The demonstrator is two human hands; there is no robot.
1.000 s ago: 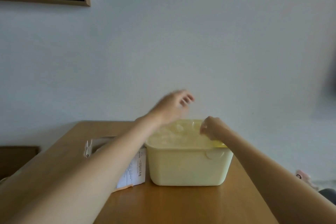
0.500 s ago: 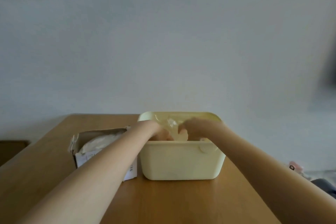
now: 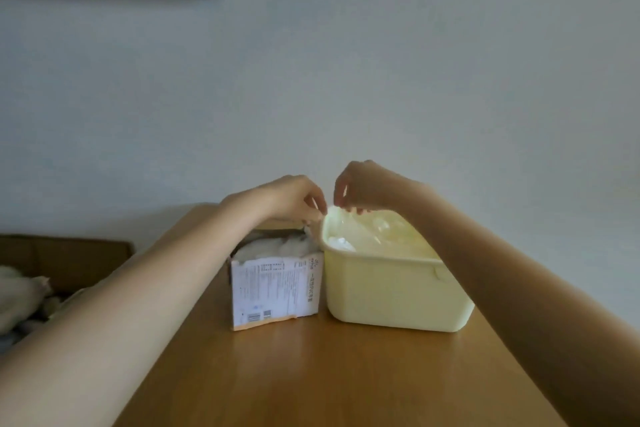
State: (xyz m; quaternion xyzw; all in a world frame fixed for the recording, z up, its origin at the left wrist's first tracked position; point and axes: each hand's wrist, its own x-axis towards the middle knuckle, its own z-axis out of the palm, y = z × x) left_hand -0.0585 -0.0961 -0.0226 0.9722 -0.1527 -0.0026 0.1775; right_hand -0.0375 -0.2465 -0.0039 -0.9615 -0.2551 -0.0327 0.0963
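Fingertips of left hand (image 3: 294,198) and right hand (image 3: 360,187) pinch the edge of the liner bag (image 3: 367,230), the corner of the yellow bin (image 3: 391,291) just beneath them. Lining seems underway; next, that edge likely needs stretching over the rim.

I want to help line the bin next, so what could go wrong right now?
Both the left hand and right hand pinch the thin clear bag at one corner of the yellow bin; a hard tug could tear it or let it slip inside. Pulling might also tip the bin onto the open box.
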